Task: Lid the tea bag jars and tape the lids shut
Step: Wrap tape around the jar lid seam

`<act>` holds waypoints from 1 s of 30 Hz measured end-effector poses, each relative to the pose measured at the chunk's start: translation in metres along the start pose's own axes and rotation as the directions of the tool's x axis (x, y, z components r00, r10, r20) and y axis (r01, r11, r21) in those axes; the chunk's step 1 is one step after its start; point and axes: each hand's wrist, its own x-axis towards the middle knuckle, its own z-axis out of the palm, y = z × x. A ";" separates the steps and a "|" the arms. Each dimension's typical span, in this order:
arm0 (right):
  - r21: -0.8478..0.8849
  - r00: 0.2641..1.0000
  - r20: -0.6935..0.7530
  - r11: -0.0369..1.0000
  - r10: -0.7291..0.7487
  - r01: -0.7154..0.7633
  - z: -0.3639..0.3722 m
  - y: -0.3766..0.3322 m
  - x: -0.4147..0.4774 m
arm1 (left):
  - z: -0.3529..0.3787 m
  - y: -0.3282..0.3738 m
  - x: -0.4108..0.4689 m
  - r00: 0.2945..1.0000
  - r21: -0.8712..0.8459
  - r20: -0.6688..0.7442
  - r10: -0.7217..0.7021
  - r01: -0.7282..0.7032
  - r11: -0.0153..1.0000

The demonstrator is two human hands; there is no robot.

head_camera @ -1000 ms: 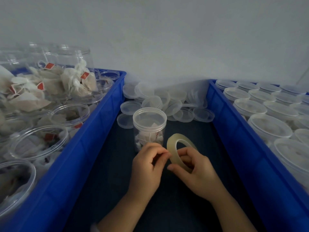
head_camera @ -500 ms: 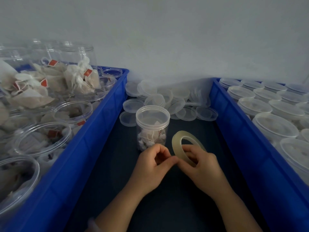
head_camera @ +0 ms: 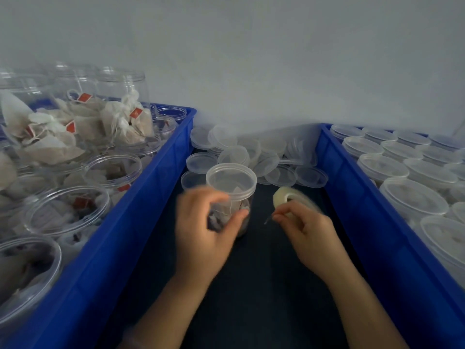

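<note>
Clear lidded jar (head_camera: 232, 181) in the left hand (head_camera: 206, 233), one tape roll (head_camera: 286, 197) in the right hand (head_camera: 310, 233).
Blurred, the left hand curls fingers and thumb round the single tea-bag jar, which stands on the dark table top (head_camera: 264, 285) midway between two crates. The right hand, just beside it, pinches the one pale roll, and a thin tape end (head_camera: 268, 219) sticks out from its fingertips toward the jar. Behind the jar lies a heap of loose lids (head_camera: 251, 154), a dozen or more, overlapping too much to count exactly. Left blue crate (head_camera: 141, 197) holds open jars (head_camera: 68, 210) of tea bags, at least five rims showing. Right blue crate (head_camera: 352, 202) holds capped jars (head_camera: 412, 197), about a dozen in view.
</note>
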 end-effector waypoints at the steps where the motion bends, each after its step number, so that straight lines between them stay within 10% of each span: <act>1: -0.035 1.000 0.008 0.999 -0.003 0.004 -0.003 0.000 0.006 | -0.002 -0.004 0.009 0.999 0.042 -0.030 -0.019 0.020 0.999; 6: 0.024 0.997 0.082 1.000 0.007 -0.009 0.003 -0.009 0.029 | 0.011 -0.020 0.024 0.940 -0.108 0.276 -0.201 0.237 0.965; 14: 0.163 0.999 0.050 0.986 0.012 -0.020 0.014 -0.015 0.037 | 0.023 -0.030 0.020 0.957 -0.222 0.190 -0.218 0.259 0.940; 30: -0.082 0.999 -0.013 0.995 -0.052 0.050 0.014 -0.022 0.035 | 0.018 -0.033 0.024 0.937 -0.245 0.144 -0.319 0.346 0.906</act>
